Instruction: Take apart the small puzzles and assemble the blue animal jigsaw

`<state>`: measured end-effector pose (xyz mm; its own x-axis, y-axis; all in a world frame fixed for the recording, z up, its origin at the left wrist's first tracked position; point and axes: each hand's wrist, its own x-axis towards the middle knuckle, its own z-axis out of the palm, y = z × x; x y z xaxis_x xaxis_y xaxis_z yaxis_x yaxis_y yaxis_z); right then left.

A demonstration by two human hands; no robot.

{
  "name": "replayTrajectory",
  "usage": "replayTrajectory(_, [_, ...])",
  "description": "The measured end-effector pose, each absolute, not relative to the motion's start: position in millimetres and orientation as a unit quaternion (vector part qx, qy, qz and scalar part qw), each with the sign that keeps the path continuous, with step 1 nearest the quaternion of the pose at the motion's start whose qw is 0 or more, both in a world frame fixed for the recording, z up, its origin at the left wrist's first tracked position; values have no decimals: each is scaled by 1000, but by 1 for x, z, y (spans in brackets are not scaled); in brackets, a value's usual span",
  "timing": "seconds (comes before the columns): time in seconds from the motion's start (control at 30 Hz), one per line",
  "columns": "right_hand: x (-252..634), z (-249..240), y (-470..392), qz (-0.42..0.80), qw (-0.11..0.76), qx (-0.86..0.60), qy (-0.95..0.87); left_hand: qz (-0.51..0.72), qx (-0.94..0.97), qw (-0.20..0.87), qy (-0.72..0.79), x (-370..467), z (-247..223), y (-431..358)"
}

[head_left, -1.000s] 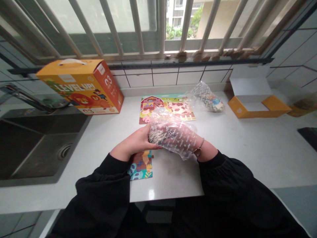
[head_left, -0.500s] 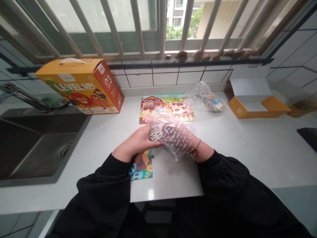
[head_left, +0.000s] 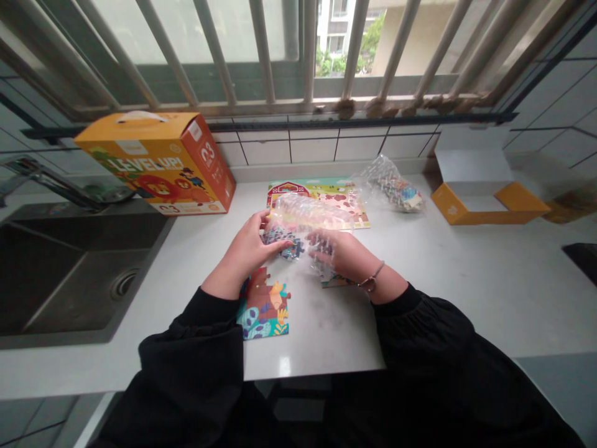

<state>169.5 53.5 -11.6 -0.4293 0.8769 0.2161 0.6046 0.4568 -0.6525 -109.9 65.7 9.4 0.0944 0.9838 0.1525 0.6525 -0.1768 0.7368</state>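
A clear printed plastic bag (head_left: 305,208) with dark-backed jigsaw puzzle pieces (head_left: 290,244) in it is between my hands. My left hand (head_left: 247,252) grips the bag and the pieces from the left, thumb across the front. My right hand (head_left: 347,254) has its curled fingers at the bag's right side, partly covered by the plastic. Under that hand some puzzle pieces (head_left: 338,282) lie on the counter, mostly hidden. A partly joined jigsaw section (head_left: 268,311) with brown, teal and orange shapes lies below my left hand. Behind the bag is a farm puzzle (head_left: 357,208) with a red barn.
An orange carton (head_left: 158,168) stands at the back left beside the dark sink (head_left: 88,274). A second clear bag (head_left: 396,190) of puzzle pieces lies at the back right. Right of it is an opened orange-and-white box (head_left: 480,202). The white counter (head_left: 448,267) ends at a front edge near me.
My right hand, earlier deep inside the bag, has drawn back so the plastic covers only its fingers. Puzzle pieces now show beneath it. My left hand has shifted slightly left with the bag.
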Motion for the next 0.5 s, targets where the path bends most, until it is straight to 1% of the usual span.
replayTrajectory(0.1, [169,-14,52,284,298,-444,-796,324,660,225,640,-112,8,67])
replayTrajectory(0.23, [165,-17,53,303,297,-440,-792,250,658,207,679,-114,9,66])
replayTrajectory(0.3, [162,-19,54,315,293,-438,-789,241,665,226,670,-114,8,66])
replayTrajectory(0.4, [156,-25,55,336,291,-446,-777,258,668,264,646,-111,8,65])
replayTrajectory(0.5, [149,-34,60,324,311,-434,-781,264,704,300,587,-106,10,62])
